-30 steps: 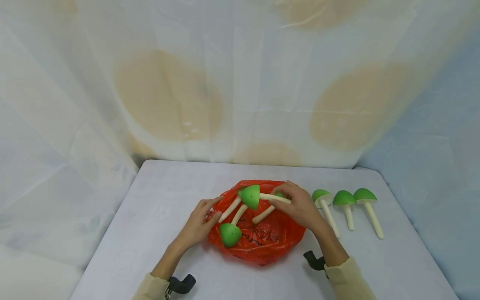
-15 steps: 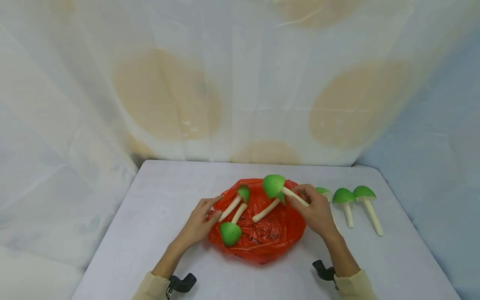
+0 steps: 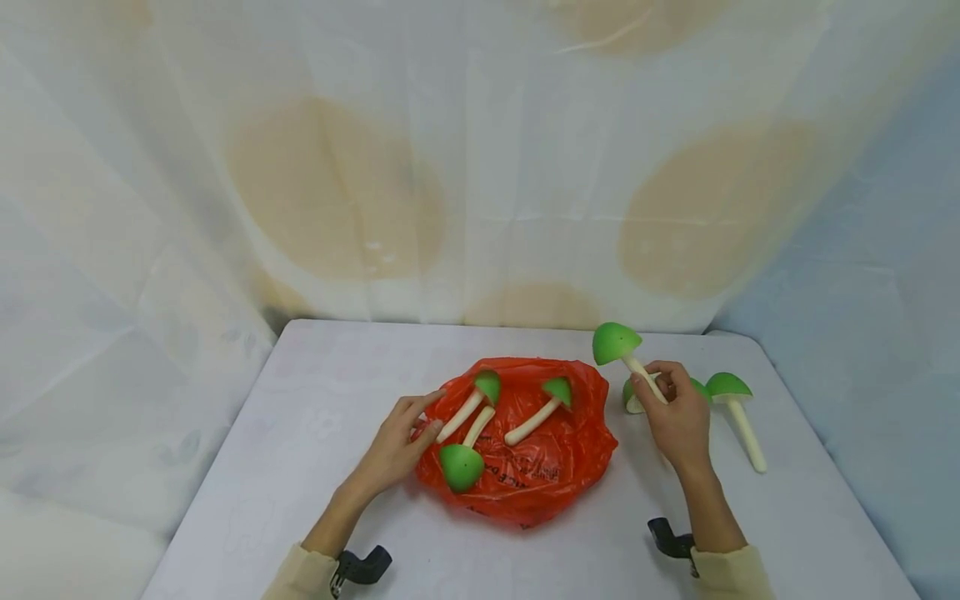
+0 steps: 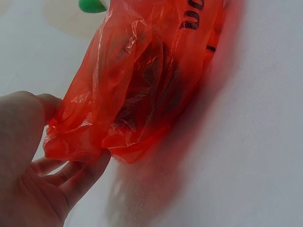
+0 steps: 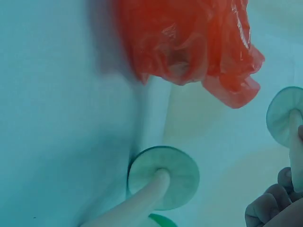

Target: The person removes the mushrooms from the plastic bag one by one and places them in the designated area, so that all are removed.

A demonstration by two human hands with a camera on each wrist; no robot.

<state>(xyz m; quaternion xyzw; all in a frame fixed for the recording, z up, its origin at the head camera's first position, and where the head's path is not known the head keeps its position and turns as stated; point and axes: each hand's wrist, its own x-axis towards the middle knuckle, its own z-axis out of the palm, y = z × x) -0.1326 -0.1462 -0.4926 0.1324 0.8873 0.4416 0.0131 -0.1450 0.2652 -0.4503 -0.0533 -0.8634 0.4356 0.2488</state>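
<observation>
My right hand [image 3: 684, 423] pinches the pale stem of a green-capped toy mushroom [image 3: 616, 343], raised to the right of the red plastic bag [image 3: 570, 477]. In the right wrist view this mushroom [image 5: 282, 116] shows its pale underside beside the curled fingers. At the bag's left edge, my left hand [image 3: 396, 442] grips the plastic, thumb above and fingers beneath, as the left wrist view shows. Three similar mushrooms lie on the bag: one at the back left [image 3: 487, 386], one nearer the front [image 3: 461, 468] and one towards the right [image 3: 534, 423].
More mushrooms lie in a row on the right of the white table [image 3: 817, 533]. The rightmost mushroom [image 3: 742, 429] shows whole; my right hand partly hides the others. Patterned curtains [image 3: 525, 167] hang behind the table and at both sides.
My right hand has lifted the mushroom from above the bag and carried it right, over the row on the table. The left hand has stayed at the bag's edge.
</observation>
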